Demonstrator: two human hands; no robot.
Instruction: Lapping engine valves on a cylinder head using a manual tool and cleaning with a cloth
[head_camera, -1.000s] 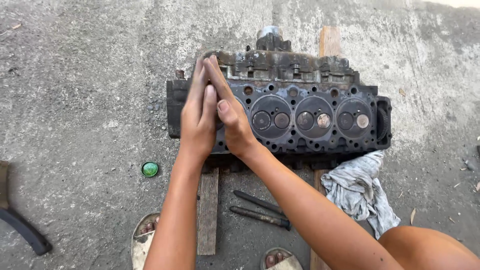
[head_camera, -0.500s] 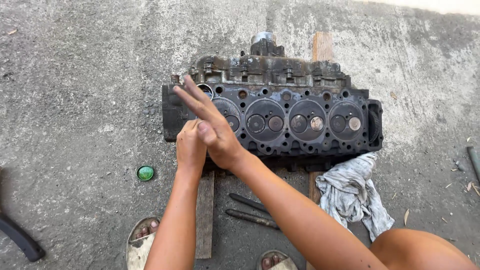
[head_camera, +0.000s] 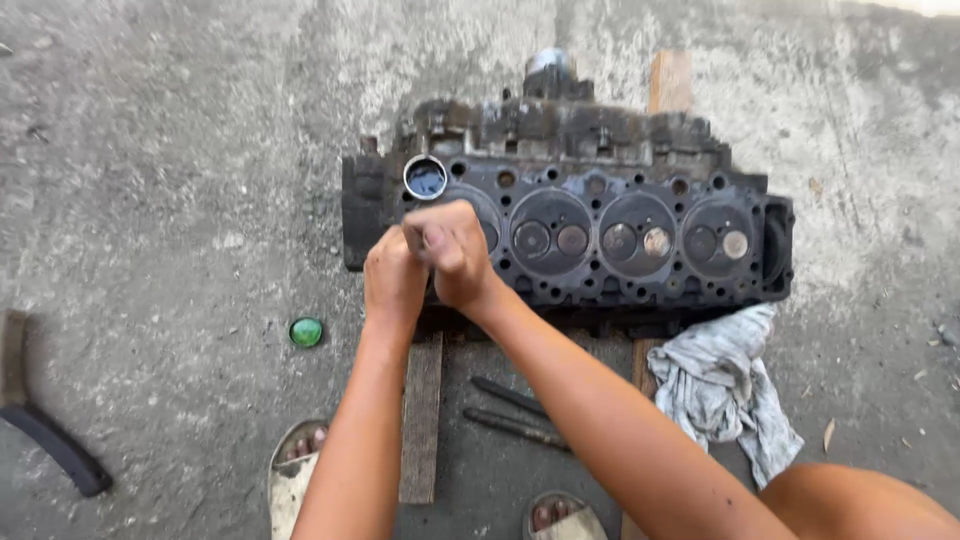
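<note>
Left hand (head_camera: 393, 280) and right hand (head_camera: 452, 250) press together over the first chamber of a grimy cylinder head (head_camera: 600, 235), three chambers seemingly untouched, any tool between the palms hidden.

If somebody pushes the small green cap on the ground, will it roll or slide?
The green cap lies flat on the rough concrete ground, so it would probably slide and catch rather than roll. It looks small and thin, so it is likely very light and easy to flick away.
</note>
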